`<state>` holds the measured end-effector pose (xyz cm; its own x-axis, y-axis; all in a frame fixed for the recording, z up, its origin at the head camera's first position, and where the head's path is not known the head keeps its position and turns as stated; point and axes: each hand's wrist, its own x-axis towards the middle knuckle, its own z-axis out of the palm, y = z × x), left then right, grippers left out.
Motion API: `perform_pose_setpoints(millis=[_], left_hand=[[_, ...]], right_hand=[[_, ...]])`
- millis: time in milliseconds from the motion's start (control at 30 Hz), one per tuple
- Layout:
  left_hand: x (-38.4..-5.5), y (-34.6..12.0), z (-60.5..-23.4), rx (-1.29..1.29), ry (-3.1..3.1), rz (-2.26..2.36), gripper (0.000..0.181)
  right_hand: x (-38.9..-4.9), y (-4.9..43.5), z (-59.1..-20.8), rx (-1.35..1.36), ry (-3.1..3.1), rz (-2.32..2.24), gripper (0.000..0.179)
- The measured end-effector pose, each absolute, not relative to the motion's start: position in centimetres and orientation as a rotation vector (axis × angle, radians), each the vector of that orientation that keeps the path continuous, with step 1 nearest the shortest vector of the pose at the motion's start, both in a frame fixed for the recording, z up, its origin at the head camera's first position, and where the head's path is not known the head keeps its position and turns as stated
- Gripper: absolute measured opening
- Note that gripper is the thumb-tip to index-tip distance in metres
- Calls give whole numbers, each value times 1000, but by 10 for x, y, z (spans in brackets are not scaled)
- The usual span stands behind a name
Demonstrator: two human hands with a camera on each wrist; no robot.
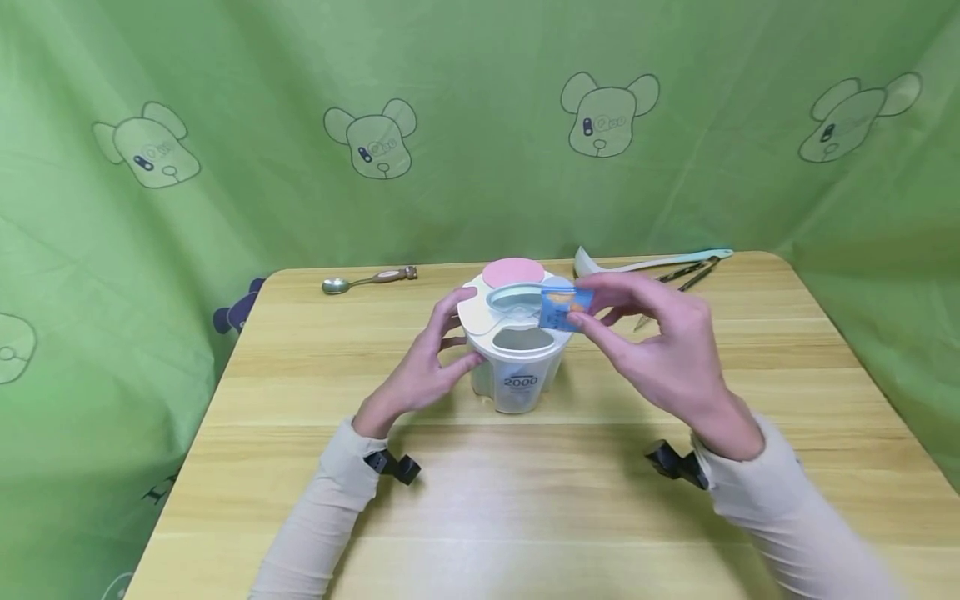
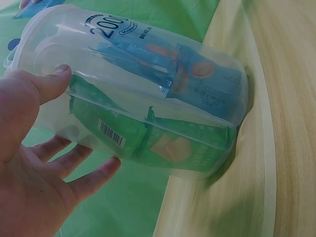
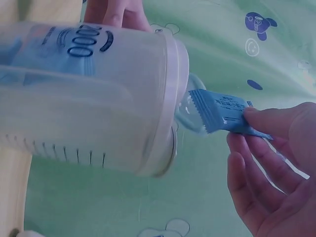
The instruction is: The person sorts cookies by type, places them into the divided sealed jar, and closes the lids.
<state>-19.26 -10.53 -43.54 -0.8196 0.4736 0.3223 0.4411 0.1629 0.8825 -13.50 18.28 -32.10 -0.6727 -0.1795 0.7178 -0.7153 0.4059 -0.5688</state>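
Note:
A translucent storage canister (image 1: pixel 517 387) marked 2000 stands upright on the table, with a white lid and coloured flaps. Its pale blue flap (image 1: pixel 517 293) is raised, and the front opening (image 1: pixel 522 339) is uncovered. My left hand (image 1: pixel 420 371) grips the canister's left side just below the lid, thumb in front. Between thumb and fingers, my right hand (image 1: pixel 667 350) pinches a small blue snack packet (image 1: pixel 557 312) above the lid, beside the raised flap. Through the wall, the left wrist view shows blue packets (image 2: pixel 207 84) and green packets (image 2: pixel 185 145) in separate compartments.
Behind the canister to the left lies a metal spoon (image 1: pixel 371 280) with a brown handle. A pale ladle (image 1: pixel 648 264) and a dark slender utensil (image 1: pixel 703 273) lie at the back right. A green curtain (image 1: pixel 480 192) hangs beyond the wooden table's (image 1: pixel 480 508) back edge.

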Motion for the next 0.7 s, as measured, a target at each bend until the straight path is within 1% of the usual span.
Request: perform_pose_setpoints(millis=[100, 267, 433, 700], left_hand=[[-193, -106, -437, 929, 2372, 1788, 94], [-193, -106, -438, 932, 2375, 1785, 93], [-194, -107, -437, 935, 2378, 1779, 94], [-193, -107, -434, 928, 2361, 1786, 93]], right_hand=[[-139, 175, -324, 779, -2120, 1233, 39], [-145, 168, -333, 812, -2164, 1245, 34], [-149, 164, -342, 892, -2176, 1248, 32], [-154, 161, -347, 930, -2182, 1207, 31]])
